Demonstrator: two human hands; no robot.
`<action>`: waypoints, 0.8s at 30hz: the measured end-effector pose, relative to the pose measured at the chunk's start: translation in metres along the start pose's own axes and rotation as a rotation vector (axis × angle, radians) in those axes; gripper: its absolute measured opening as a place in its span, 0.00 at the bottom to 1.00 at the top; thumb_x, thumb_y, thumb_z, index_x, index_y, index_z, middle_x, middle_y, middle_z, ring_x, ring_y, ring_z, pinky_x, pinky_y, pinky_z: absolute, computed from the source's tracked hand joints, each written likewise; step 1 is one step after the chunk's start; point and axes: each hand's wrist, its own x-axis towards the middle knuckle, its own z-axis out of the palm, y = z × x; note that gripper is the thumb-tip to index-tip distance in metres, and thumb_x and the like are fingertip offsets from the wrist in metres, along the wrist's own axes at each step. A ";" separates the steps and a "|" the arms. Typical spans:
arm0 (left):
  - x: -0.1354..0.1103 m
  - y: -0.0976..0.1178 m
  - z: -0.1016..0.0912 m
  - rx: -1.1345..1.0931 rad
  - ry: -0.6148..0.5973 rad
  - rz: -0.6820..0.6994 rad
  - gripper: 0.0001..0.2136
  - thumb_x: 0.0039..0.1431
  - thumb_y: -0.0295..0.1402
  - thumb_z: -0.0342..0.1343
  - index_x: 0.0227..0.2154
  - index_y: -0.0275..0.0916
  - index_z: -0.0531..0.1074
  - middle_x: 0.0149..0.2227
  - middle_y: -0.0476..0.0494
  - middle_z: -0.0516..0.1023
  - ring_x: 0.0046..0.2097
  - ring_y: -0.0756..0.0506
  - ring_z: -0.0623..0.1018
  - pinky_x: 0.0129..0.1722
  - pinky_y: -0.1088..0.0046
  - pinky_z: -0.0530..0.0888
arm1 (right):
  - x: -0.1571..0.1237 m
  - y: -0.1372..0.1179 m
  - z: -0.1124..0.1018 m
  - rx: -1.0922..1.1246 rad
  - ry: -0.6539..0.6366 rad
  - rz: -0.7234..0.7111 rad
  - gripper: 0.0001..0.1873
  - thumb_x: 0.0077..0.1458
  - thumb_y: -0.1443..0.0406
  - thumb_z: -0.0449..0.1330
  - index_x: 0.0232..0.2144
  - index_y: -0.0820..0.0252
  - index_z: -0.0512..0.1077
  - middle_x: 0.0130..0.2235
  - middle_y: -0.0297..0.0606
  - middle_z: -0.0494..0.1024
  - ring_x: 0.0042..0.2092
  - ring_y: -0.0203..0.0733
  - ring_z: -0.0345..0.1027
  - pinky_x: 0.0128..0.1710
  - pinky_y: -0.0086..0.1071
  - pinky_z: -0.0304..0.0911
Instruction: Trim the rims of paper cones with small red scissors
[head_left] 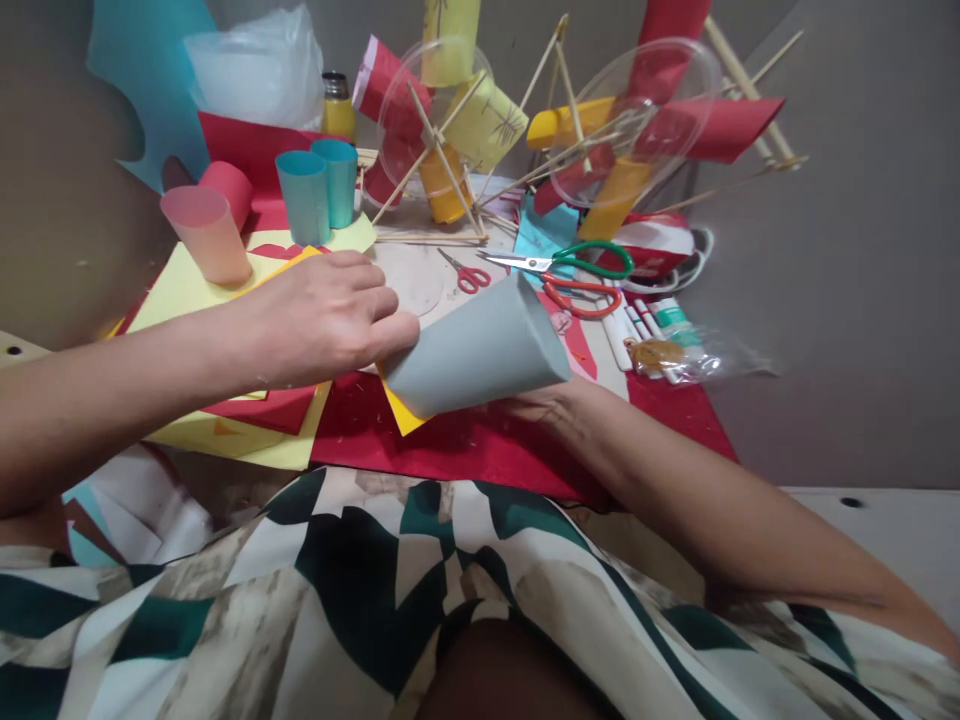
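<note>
A grey cup [480, 350] is tilted on its side above the front of the table, its base toward the right. My right hand [541, 402] holds it from below, with the fingers mostly hidden behind it. At the cup's mouth, my left hand [341, 312] is closed with curled fingers, touching the rim and seemingly pinching a yellow paper [405, 412] there. The paper's lower corner sticks out under the cup; the rest is hidden. Just beyond the cup lie red-handled small scissors [469, 277] and larger scissors with green and orange handles [589, 262].
Two teal cups [302, 198] and a pink cup [208, 235] stand at the left on coloured paper. Behind, stick frames [439, 150] carry clear discs and paper-covered blades. At the right are markers [615, 335] and a clear plastic bag [712, 358]. Red cloth [465, 450] covers the front edge.
</note>
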 end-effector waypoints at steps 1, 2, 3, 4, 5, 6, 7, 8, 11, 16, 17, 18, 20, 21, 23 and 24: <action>0.006 -0.001 -0.002 -0.041 -0.001 -0.032 0.15 0.64 0.29 0.42 0.26 0.39 0.71 0.24 0.45 0.68 0.36 0.43 0.76 0.41 0.61 0.69 | -0.005 -0.001 0.002 0.017 -0.017 0.023 0.18 0.63 0.59 0.58 0.52 0.62 0.69 0.50 0.43 0.74 0.46 0.43 0.72 0.45 0.42 0.71; 0.012 -0.002 -0.004 -0.069 0.002 -0.065 0.15 0.64 0.30 0.42 0.26 0.39 0.71 0.25 0.46 0.69 0.38 0.42 0.77 0.43 0.59 0.70 | -0.009 -0.003 0.003 0.035 -0.031 0.039 0.16 0.62 0.58 0.59 0.48 0.63 0.71 0.44 0.41 0.77 0.40 0.41 0.73 0.40 0.39 0.72; 0.017 -0.003 -0.006 -0.085 0.016 -0.097 0.14 0.63 0.31 0.42 0.27 0.40 0.72 0.26 0.46 0.70 0.41 0.41 0.78 0.44 0.58 0.70 | -0.013 -0.004 0.004 0.055 -0.041 0.048 0.15 0.60 0.58 0.61 0.43 0.63 0.73 0.37 0.39 0.78 0.34 0.39 0.73 0.34 0.36 0.72; 0.021 -0.005 -0.008 -0.088 0.040 -0.128 0.14 0.62 0.31 0.43 0.28 0.40 0.73 0.28 0.46 0.71 0.44 0.40 0.78 0.45 0.57 0.70 | -0.015 -0.006 0.005 0.074 -0.036 0.041 0.14 0.57 0.57 0.63 0.38 0.63 0.74 0.30 0.38 0.77 0.28 0.38 0.70 0.28 0.33 0.69; 0.024 -0.007 -0.009 -0.082 0.079 -0.154 0.13 0.61 0.31 0.43 0.31 0.40 0.74 0.30 0.45 0.73 0.46 0.39 0.78 0.46 0.57 0.70 | -0.017 -0.008 0.005 0.093 -0.022 0.026 0.14 0.52 0.56 0.66 0.33 0.63 0.74 0.25 0.36 0.76 0.24 0.37 0.67 0.23 0.31 0.66; 0.027 -0.010 -0.010 -0.073 0.142 -0.167 0.12 0.60 0.30 0.44 0.34 0.39 0.74 0.33 0.44 0.74 0.47 0.39 0.78 0.46 0.57 0.70 | -0.018 -0.009 0.004 0.109 -0.001 0.007 0.14 0.47 0.57 0.68 0.29 0.62 0.74 0.21 0.35 0.74 0.21 0.36 0.65 0.21 0.30 0.64; 0.028 -0.012 -0.010 -0.076 0.225 -0.173 0.12 0.59 0.30 0.45 0.36 0.38 0.74 0.35 0.43 0.76 0.47 0.39 0.78 0.45 0.59 0.71 | -0.018 -0.011 0.003 0.124 0.024 -0.015 0.15 0.43 0.57 0.70 0.26 0.61 0.73 0.20 0.34 0.73 0.21 0.35 0.65 0.19 0.28 0.63; 0.028 -0.014 -0.010 -0.110 0.323 -0.183 0.11 0.58 0.29 0.47 0.38 0.37 0.74 0.37 0.43 0.77 0.46 0.40 0.79 0.45 0.61 0.72 | -0.018 -0.012 0.002 0.137 0.055 -0.040 0.15 0.39 0.58 0.70 0.24 0.60 0.72 0.20 0.34 0.72 0.21 0.35 0.65 0.19 0.27 0.62; 0.027 -0.016 -0.004 -0.475 0.573 -0.293 0.10 0.56 0.26 0.51 0.39 0.36 0.74 0.37 0.44 0.79 0.40 0.46 0.80 0.41 0.67 0.75 | -0.017 -0.015 -0.003 0.162 0.153 -0.122 0.14 0.38 0.59 0.69 0.22 0.58 0.68 0.19 0.32 0.70 0.21 0.34 0.66 0.19 0.26 0.62; 0.022 0.001 0.018 -1.291 0.442 -0.587 0.09 0.57 0.28 0.55 0.40 0.31 0.75 0.33 0.41 0.82 0.32 0.48 0.82 0.34 0.71 0.80 | -0.017 -0.013 -0.009 0.151 0.271 -0.207 0.15 0.39 0.58 0.67 0.21 0.57 0.66 0.18 0.30 0.65 0.21 0.35 0.65 0.19 0.27 0.62; 0.021 0.006 0.023 -1.386 0.370 -0.596 0.10 0.57 0.28 0.55 0.40 0.31 0.75 0.32 0.41 0.82 0.32 0.48 0.82 0.33 0.72 0.80 | -0.017 -0.012 -0.009 0.141 0.286 -0.214 0.15 0.39 0.58 0.67 0.21 0.57 0.66 0.18 0.30 0.65 0.21 0.35 0.65 0.19 0.28 0.62; 0.020 0.010 0.027 -1.455 0.309 -0.590 0.10 0.58 0.29 0.55 0.40 0.32 0.76 0.31 0.43 0.83 0.32 0.48 0.82 0.33 0.73 0.80 | -0.016 -0.011 -0.008 0.129 0.298 -0.218 0.14 0.39 0.58 0.67 0.21 0.58 0.66 0.18 0.31 0.66 0.21 0.35 0.65 0.19 0.28 0.62; 0.019 0.018 0.033 -1.543 0.241 -0.570 0.10 0.57 0.29 0.56 0.41 0.33 0.77 0.29 0.45 0.82 0.32 0.48 0.83 0.33 0.75 0.81 | -0.015 -0.008 -0.005 0.097 0.312 -0.221 0.14 0.38 0.58 0.68 0.20 0.58 0.66 0.19 0.32 0.68 0.21 0.35 0.64 0.19 0.29 0.62; 0.019 0.020 0.035 -1.577 0.234 -0.570 0.10 0.57 0.28 0.56 0.41 0.34 0.77 0.28 0.46 0.82 0.32 0.48 0.83 0.34 0.75 0.81 | -0.013 -0.006 -0.003 0.079 0.317 -0.222 0.15 0.38 0.58 0.68 0.19 0.58 0.66 0.19 0.33 0.69 0.21 0.36 0.64 0.19 0.29 0.61; 0.019 0.022 0.038 -1.622 0.248 -0.587 0.10 0.57 0.27 0.55 0.40 0.34 0.78 0.27 0.46 0.82 0.32 0.49 0.83 0.35 0.76 0.81 | -0.011 -0.004 -0.001 0.044 0.325 -0.225 0.15 0.38 0.57 0.67 0.19 0.58 0.67 0.19 0.35 0.70 0.21 0.37 0.65 0.18 0.30 0.60; 0.018 0.021 0.040 -1.629 0.265 -0.597 0.10 0.57 0.26 0.55 0.40 0.33 0.78 0.27 0.46 0.83 0.32 0.49 0.83 0.35 0.76 0.81 | -0.009 -0.005 -0.001 0.025 0.334 -0.233 0.14 0.38 0.57 0.67 0.20 0.58 0.68 0.19 0.35 0.71 0.23 0.39 0.66 0.19 0.30 0.60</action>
